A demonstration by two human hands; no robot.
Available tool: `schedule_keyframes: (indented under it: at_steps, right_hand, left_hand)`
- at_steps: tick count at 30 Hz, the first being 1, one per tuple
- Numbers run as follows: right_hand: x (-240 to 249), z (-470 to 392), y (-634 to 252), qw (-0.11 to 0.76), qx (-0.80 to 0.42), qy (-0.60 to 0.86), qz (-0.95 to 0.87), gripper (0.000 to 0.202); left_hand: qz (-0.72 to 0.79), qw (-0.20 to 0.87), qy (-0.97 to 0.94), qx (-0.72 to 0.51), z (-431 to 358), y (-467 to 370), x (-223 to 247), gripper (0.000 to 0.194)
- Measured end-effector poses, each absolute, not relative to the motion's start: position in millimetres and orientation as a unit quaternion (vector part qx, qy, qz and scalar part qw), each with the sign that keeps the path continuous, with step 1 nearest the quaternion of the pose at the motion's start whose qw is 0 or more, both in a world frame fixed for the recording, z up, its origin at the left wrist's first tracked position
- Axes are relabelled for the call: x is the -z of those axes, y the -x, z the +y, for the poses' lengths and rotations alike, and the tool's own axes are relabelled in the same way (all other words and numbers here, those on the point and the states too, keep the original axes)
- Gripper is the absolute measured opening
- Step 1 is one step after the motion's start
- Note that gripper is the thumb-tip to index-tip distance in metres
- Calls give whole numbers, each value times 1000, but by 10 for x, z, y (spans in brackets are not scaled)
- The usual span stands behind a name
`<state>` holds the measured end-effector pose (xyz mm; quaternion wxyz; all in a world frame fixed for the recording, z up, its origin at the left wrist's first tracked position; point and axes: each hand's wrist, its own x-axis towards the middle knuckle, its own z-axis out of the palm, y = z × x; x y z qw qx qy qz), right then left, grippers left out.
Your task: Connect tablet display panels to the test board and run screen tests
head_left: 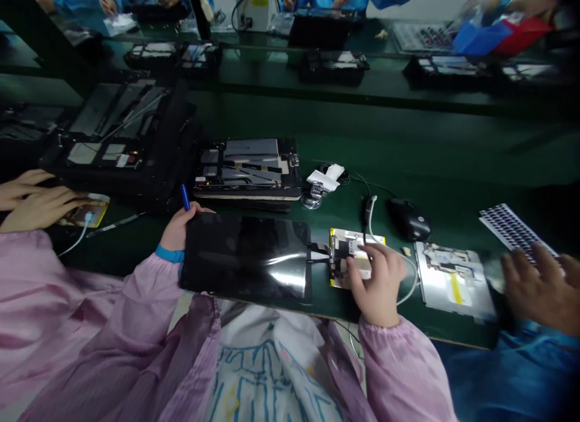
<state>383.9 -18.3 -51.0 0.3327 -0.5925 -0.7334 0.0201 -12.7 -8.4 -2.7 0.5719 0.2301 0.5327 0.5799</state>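
Observation:
My left hand grips the left edge of a black tablet screen panel, whose glossy face is up. A blue pen sticks up from that same hand. Flat ribbon cables run from the panel's right edge to a circuit board assembly with yellow edges. Over the board's right part is my right hand, thumb and fingers apart, fingertips on or just above its surface; the exact contact is too blurred to tell. A white cable curves around this hand.
Behind the panel lies a stack of opened tablets; a taller stack stands left. Rightward are a black mouse, a metal plate and a label sheet. Co-workers' hands are at the left, another hand at right.

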Motion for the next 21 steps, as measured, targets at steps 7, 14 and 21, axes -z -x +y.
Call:
schedule_keyframes:
  at_steps: [7,14,21]
  right_hand:
    - [540,-248,-3923,274,-106,495,-818,17]
    - [570,-148,-3890,240,-88,500,-828,21]
    - [454,206,-4049,161,-209,377,-888,21]
  left_hand:
    - [527,570,-241,-583,-74,161,53,15]
    - [538,560,-245,-580,-71,183,84,18]
    - [533,562,-236,-587,-73,155,84,25]
